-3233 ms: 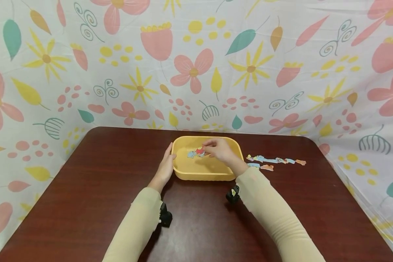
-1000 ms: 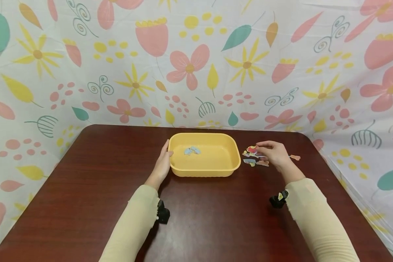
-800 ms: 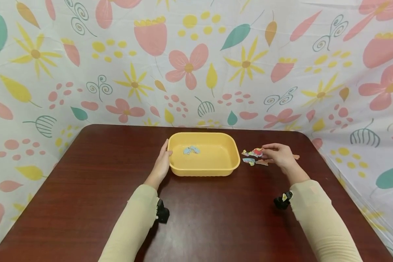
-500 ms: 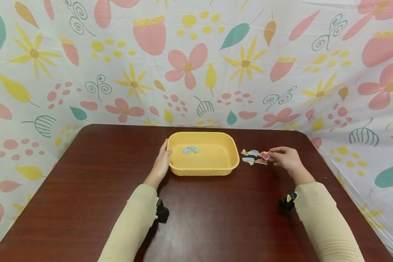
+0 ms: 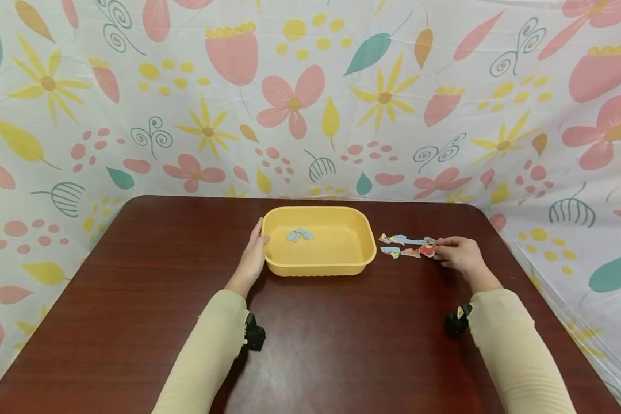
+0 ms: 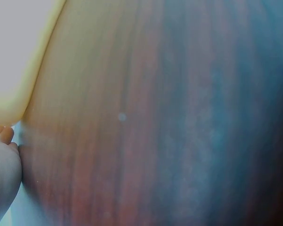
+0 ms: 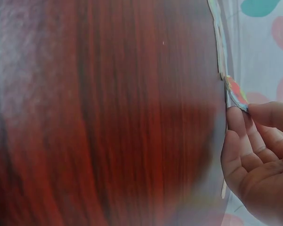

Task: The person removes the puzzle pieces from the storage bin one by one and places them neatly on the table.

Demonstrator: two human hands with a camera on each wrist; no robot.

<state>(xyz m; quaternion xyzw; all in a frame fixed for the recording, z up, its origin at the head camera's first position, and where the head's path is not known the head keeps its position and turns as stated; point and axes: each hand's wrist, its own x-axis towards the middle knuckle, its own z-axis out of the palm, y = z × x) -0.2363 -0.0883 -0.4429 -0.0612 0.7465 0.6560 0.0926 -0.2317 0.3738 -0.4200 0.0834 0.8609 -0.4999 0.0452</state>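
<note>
My left hand [image 5: 252,259] grips the left end of a yellow plastic tray [image 5: 318,268], its thumb over the rim. Two light-blue puzzle pieces [image 5: 305,233] lie on the tray floor. Right of the tray, my right hand [image 5: 466,256] pinches a red puzzle piece [image 5: 426,251] between thumb and fingertips. In the right wrist view that piece [image 7: 236,89] is tilted, its lower edge close to the tabletop. It is at the right end of a lower row with an orange-brown piece [image 5: 411,252] and a blue-yellow piece [image 5: 390,251]. Behind lies a longer row of joined puzzle pieces [image 5: 413,242], its right end hidden by my hand.
Everything rests on a dark reddish-brown wooden table [image 5: 310,345]. A white flower-print cloth [image 5: 310,115] hangs behind the table's far edge and along both sides. Black wrist cameras [image 5: 255,333] sit under both sleeves.
My right hand has carried the red piece out of the tray, rightward over the rows, and lowered it to the lower row's right end. My left hand keeps its grip on the tray.
</note>
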